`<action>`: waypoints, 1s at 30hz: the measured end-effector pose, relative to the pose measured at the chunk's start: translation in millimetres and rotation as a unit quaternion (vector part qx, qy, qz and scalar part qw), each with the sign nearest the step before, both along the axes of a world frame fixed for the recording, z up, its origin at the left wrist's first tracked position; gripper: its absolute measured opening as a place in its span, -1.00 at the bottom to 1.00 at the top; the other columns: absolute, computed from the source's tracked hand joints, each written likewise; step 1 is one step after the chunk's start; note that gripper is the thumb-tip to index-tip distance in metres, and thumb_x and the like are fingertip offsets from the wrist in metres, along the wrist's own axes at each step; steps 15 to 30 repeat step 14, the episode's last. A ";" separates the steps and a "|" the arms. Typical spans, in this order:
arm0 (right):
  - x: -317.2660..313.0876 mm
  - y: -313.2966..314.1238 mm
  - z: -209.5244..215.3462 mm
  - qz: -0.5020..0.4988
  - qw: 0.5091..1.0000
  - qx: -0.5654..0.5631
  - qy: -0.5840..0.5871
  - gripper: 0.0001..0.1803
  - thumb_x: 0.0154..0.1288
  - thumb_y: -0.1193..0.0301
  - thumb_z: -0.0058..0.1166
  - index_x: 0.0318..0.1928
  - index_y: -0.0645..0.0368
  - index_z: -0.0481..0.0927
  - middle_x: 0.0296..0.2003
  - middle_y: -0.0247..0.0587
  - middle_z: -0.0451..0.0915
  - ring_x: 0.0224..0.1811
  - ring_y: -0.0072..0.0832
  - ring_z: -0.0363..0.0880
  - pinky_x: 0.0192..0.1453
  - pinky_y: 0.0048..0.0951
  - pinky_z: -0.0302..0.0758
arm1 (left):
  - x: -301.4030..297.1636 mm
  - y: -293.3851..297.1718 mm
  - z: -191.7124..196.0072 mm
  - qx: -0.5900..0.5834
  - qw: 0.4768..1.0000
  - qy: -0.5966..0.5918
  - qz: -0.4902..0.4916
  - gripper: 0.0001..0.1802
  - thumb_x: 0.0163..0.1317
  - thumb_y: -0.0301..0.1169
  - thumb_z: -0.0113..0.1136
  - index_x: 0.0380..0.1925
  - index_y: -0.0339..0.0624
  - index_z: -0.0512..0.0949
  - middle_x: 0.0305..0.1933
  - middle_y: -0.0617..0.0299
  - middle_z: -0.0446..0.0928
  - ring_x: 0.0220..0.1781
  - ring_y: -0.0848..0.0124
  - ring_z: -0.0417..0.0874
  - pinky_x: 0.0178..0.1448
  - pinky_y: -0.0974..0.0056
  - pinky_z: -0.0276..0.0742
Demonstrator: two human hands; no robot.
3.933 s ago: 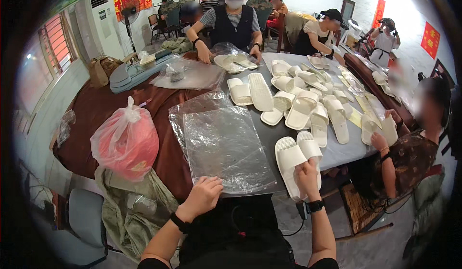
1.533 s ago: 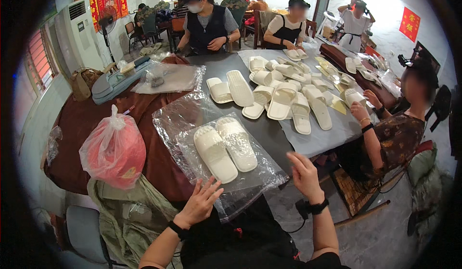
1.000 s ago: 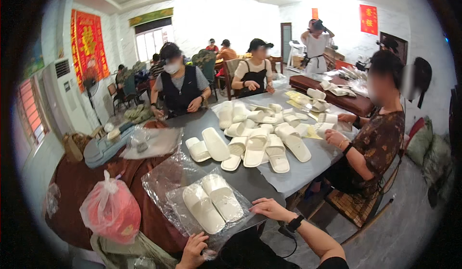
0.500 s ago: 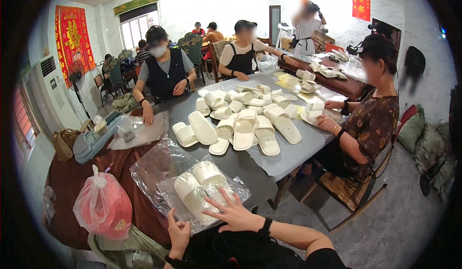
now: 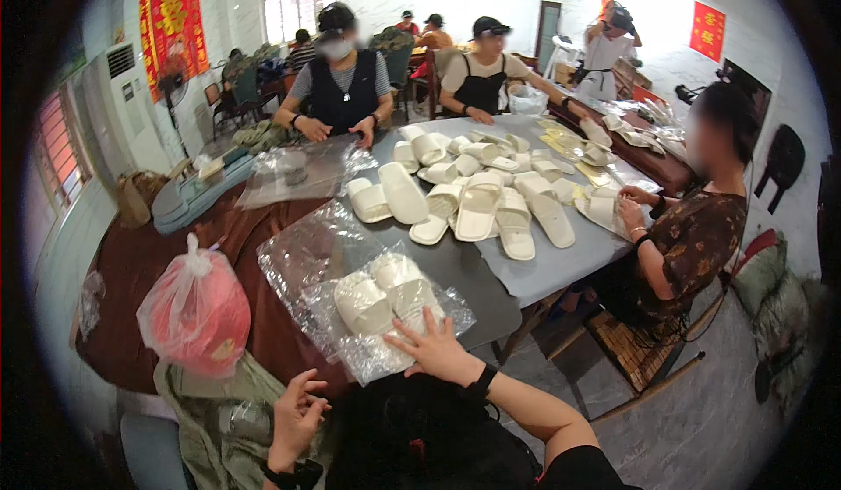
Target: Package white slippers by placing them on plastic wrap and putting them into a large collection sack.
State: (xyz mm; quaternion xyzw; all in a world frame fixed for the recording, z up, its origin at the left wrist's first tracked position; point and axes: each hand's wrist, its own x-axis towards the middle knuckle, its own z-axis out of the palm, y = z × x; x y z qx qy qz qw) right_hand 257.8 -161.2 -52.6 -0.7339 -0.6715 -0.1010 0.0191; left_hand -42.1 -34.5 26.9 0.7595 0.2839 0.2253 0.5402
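A pair of white slippers (image 5: 364,304) lies side by side in a clear plastic bag (image 5: 368,359) at the near edge of the grey table. My right hand (image 5: 431,348) rests with spread fingers on the bag, over the near end of the right slipper. Off the table edge, to the left of the bag, my left hand (image 5: 296,415) hovers with loosely bent fingers apart and nothing in them. More clear plastic bags (image 5: 302,243) lie under and beyond the slippers.
A heap of white slippers (image 5: 479,205) covers the table's middle. At left, a tied bag with pink contents (image 5: 194,310) sits on a brown cover (image 5: 123,315). Co-workers are at the far side and right; one person's hands (image 5: 632,214) handle a slipper. A wooden chair (image 5: 626,350) stands right.
My left hand has drawn back from the bag, down and left. My right hand remains on the bag, its fingers spread. The head view has shifted, moving the scene rightward.
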 end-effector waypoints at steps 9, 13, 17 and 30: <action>18.4 -9.7 11.1 -0.005 0.993 0.096 0.065 -0.29 0.21 0.58 0.08 0.40 -0.12 0.42 0.35 -0.19 0.47 0.37 0.13 0.40 0.35 0.13 0.41 | -160.2 1.3 -31.4 0.068 0.946 0.007 0.315 -0.47 0.24 -0.70 0.13 0.25 -0.26 0.48 0.03 0.06 0.64 -0.32 0.45 0.66 -0.31 0.37 0.61; 32.6 0.6 22.6 0.010 0.746 0.237 0.622 -0.54 0.42 0.65 -0.03 0.30 0.13 0.52 0.26 0.03 0.55 0.33 -0.29 0.50 0.31 -0.35 0.50 | -237.1 -13.0 -43.3 0.186 0.881 0.097 0.424 -0.52 0.22 -0.62 0.25 0.18 -0.23 0.54 0.03 0.08 0.67 -0.06 0.24 0.69 0.02 0.20 0.60; 18.7 13.6 16.6 0.028 0.745 0.212 0.632 -0.54 0.42 0.65 -0.03 0.30 0.13 0.52 0.26 0.03 0.55 0.33 -0.29 0.50 0.31 -0.35 0.50 | -249.3 -14.7 -47.1 0.215 0.866 0.131 0.432 -0.52 0.22 -0.61 0.27 0.18 -0.22 0.54 0.05 0.08 0.67 -0.02 0.14 0.69 0.12 0.15 0.57; 18.7 13.6 16.6 0.028 0.745 0.212 0.632 -0.54 0.42 0.65 -0.03 0.30 0.13 0.52 0.26 0.03 0.55 0.33 -0.29 0.50 0.31 -0.35 0.50 | -249.3 -14.7 -47.1 0.215 0.866 0.131 0.432 -0.52 0.22 -0.61 0.27 0.18 -0.22 0.54 0.05 0.08 0.67 -0.02 0.14 0.69 0.12 0.15 0.57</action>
